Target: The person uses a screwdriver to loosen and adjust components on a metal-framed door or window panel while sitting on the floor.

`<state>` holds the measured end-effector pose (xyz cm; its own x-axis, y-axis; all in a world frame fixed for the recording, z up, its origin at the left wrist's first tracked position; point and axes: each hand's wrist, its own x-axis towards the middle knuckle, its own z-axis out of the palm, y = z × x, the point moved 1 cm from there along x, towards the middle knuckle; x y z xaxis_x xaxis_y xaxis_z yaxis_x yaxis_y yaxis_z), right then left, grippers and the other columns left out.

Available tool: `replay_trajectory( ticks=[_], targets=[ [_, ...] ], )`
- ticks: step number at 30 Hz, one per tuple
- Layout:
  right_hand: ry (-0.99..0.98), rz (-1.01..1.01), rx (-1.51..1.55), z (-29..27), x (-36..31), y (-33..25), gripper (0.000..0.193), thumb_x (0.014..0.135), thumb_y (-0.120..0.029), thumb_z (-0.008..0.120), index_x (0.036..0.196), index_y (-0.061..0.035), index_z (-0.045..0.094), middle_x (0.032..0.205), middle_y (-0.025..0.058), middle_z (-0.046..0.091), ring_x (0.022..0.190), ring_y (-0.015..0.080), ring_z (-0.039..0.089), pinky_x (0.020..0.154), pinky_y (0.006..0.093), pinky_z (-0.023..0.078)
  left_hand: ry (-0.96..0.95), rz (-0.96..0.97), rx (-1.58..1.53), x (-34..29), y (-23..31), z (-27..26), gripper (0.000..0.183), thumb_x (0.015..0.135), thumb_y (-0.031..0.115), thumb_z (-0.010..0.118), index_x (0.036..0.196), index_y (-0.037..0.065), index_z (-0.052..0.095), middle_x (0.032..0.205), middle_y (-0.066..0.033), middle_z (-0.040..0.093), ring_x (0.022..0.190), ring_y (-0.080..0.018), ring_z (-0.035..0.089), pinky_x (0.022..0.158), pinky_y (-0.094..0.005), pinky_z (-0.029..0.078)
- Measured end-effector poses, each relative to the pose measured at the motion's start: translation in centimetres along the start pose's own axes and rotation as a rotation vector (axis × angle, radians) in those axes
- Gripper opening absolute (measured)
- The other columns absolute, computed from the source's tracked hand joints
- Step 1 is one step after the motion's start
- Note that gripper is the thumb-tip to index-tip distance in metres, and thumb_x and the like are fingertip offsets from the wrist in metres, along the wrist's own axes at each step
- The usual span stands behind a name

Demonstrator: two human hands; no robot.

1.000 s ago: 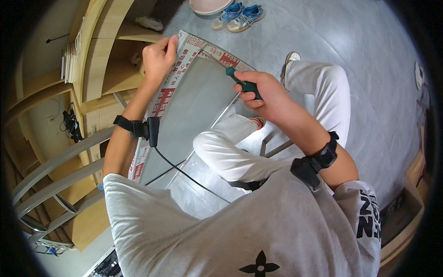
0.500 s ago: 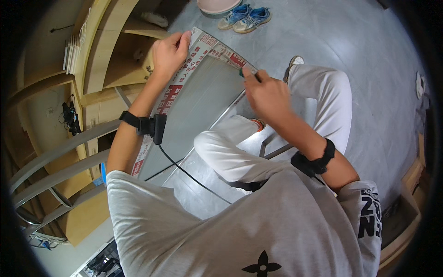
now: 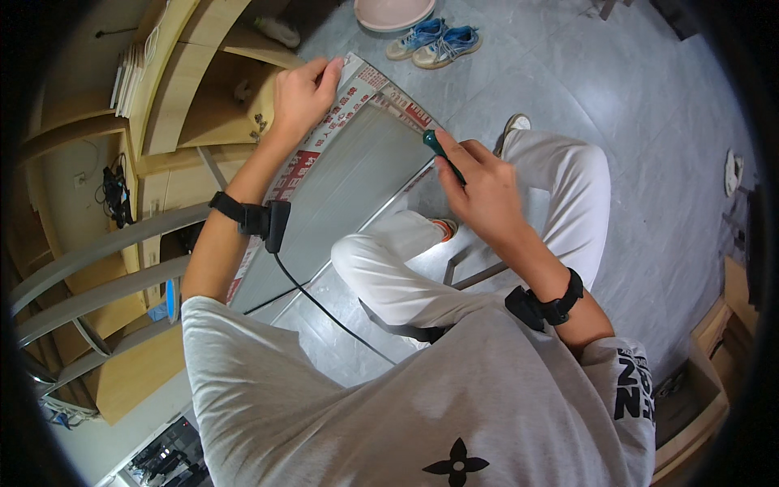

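A long grey panel (image 3: 324, 195), framed by strips of white-and-red printed film, stands tilted in front of me beside my left leg. My left hand (image 3: 304, 97) is closed around its far left corner, fingers curled over the edge. A tool with a dark green handle (image 3: 433, 144) is in the grip of my right hand (image 3: 487, 187), near the panel's far right corner. My index finger and thumb lie along the handle. The tool's working end cannot be made out, so its exact kind is unclear.
Wooden shelving (image 3: 174, 89) stands at the left, with curved grey metal rails (image 3: 122, 239) before it. Blue shoes (image 3: 442, 46) and a pink basin (image 3: 395, 12) are on the floor ahead. A wooden drawer-like box (image 3: 702, 406) sits at the lower right.
My right hand has drawn back slightly from the panel's far edge, showing more of the green handle. The left hand keeps its hold on the corner. The whole view has shifted slightly.
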<state>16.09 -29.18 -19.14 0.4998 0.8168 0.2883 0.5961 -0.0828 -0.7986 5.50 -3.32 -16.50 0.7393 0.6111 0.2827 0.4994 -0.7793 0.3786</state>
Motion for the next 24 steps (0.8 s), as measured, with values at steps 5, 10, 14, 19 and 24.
replay_trajectory(
  ticks=[5, 10, 14, 19, 24],
  targets=[
    [0.019, -0.027, -0.01, 0.4, 0.0, 0.4, 0.032, 0.081, -0.01, 0.064, 0.113, -0.0061, 0.063, 0.078, 0.0105, 0.062, 0.058, 0.0276, 0.06, 0.052, 0.0353, 0.048, -0.011, 0.0, 0.012, 0.0, -0.4, 0.0, 0.034, 0.087, 0.031, 0.059, 0.069, 0.001, 0.063, 0.052, -0.0185, 0.051, 0.046, -0.0351, 0.05, 0.045, -0.0392, 0.039],
    [0.031, -0.168, -0.26, 1.3, -0.8, 1.0, 0.036, 0.077, -0.007, 0.066, 0.113, -0.009, 0.065, 0.081, 0.0077, 0.057, 0.056, 0.0241, 0.058, 0.048, 0.0358, 0.048, -0.007, 0.014, 0.001, -0.1, -0.9, 0.2, 0.034, 0.087, 0.031, 0.059, 0.069, 0.002, 0.063, 0.053, -0.0182, 0.052, 0.047, -0.0359, 0.051, 0.045, -0.0404, 0.039],
    [0.063, -0.237, -0.343, 1.9, -1.1, 1.4, 0.04, 0.074, -0.006, 0.065, 0.113, -0.0098, 0.065, 0.084, 0.007, 0.055, 0.059, 0.0218, 0.058, 0.047, 0.0342, 0.047, -0.021, 0.014, 0.029, 0.1, -0.8, 0.0, 0.035, 0.087, 0.032, 0.058, 0.07, 0.002, 0.064, 0.055, -0.0186, 0.053, 0.048, -0.0368, 0.052, 0.046, -0.0411, 0.04],
    [-0.028, -0.32, -0.633, 1.3, 0.5, -1.8, 0.044, 0.07, -0.006, 0.061, 0.114, -0.0065, 0.063, 0.087, 0.0067, 0.052, 0.066, 0.0191, 0.057, 0.044, 0.0301, 0.046, -0.027, 0.017, 0.022, 0.1, -0.6, 0.1, 0.035, 0.086, 0.032, 0.058, 0.069, 0.002, 0.064, 0.055, -0.0197, 0.053, 0.048, -0.0372, 0.052, 0.047, -0.0413, 0.04],
    [-0.073, -0.27, -0.546, 1.8, 0.9, -2.4, 0.04, 0.071, -0.006, 0.062, 0.111, -0.0025, 0.062, 0.078, 0.0081, 0.052, 0.058, 0.0172, 0.054, 0.044, 0.0279, 0.045, -0.034, 0.011, 0.007, 0.0, -0.6, 0.0, 0.035, 0.086, 0.031, 0.059, 0.068, 0.001, 0.063, 0.054, -0.0204, 0.052, 0.049, -0.0376, 0.052, 0.047, -0.0417, 0.041]
  ],
)
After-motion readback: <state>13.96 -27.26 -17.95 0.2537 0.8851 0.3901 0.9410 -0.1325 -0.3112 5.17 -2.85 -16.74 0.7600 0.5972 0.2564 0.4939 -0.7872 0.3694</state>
